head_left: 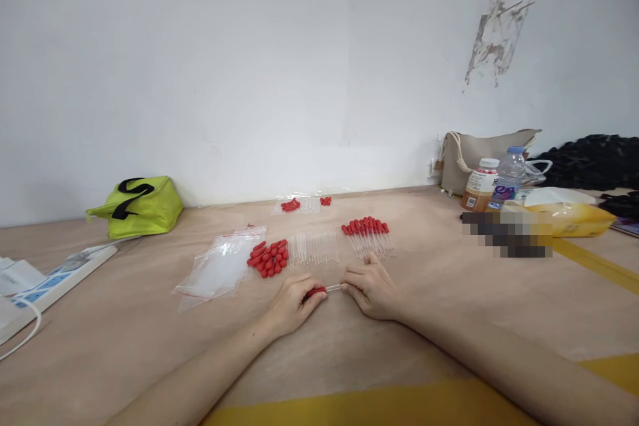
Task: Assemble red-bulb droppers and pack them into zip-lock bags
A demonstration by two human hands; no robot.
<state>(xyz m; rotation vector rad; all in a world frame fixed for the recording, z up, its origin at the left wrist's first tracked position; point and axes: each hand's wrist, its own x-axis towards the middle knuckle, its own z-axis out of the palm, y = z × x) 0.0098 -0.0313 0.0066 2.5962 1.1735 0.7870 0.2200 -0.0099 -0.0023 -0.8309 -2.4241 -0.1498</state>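
Note:
My left hand (295,304) is closed on a red rubber dropper bulb (316,292). A thin clear dropper tube (333,287) runs from the bulb's open end to my right hand (372,287), whose fingers pinch its other end. Just beyond my left hand lies a pile of loose red bulbs (269,258). To the right of the pile, clear tubes (313,247) are lined up in a row. Past my right hand, several droppers with red bulbs on their tubes (368,227) lie side by side, bulbs toward the wall.
Clear zip bags (219,266) lie left of the bulbs. Near the wall is another bag with red bulbs and tubes (302,204). A lime-green bag (144,206) and power strip (54,286) stand left; bottles (482,184) and a yellow tissue pack (582,216) are right.

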